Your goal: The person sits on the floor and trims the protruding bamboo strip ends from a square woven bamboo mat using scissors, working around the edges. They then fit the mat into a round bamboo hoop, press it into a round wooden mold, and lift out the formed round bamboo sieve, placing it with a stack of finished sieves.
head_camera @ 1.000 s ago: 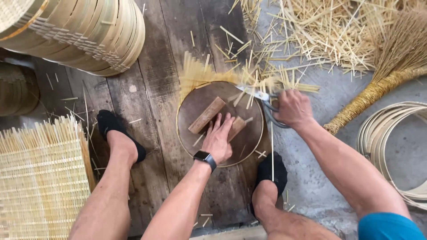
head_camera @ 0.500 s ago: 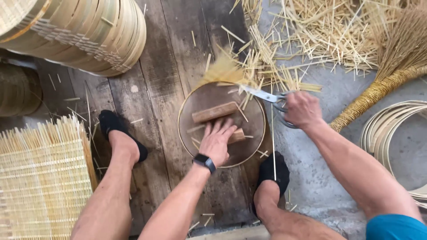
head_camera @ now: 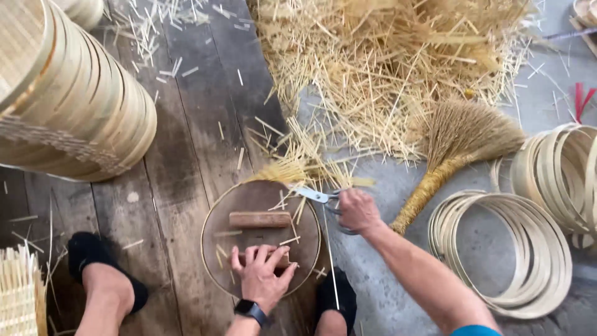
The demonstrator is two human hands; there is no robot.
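A round wooden disc [head_camera: 249, 196] with a thin bamboo rim lies on the plank floor between my feet. My left hand [head_camera: 266, 274], fingers spread, presses flat on its near part, over a wooden block that is mostly hidden. A second wooden block [head_camera: 260, 219] lies across the disc's middle. My right hand [head_camera: 358, 210] grips scissors [head_camera: 313, 195] at the disc's far right edge, blades pointing left toward a fringe of bamboo strips [head_camera: 292, 167] sticking out beyond the rim.
A stack of round bamboo baskets [head_camera: 68, 106] stands at left. A large pile of cut bamboo slivers [head_camera: 385, 68] lies ahead. A straw hand broom [head_camera: 454, 149] and coils of bamboo hoops [head_camera: 504, 249] lie at right. A woven mat edge [head_camera: 22, 292] is bottom left.
The view has shifted forward and right. The disc has turned, so the block lies level, and the scissors have moved along the rim's fringe.
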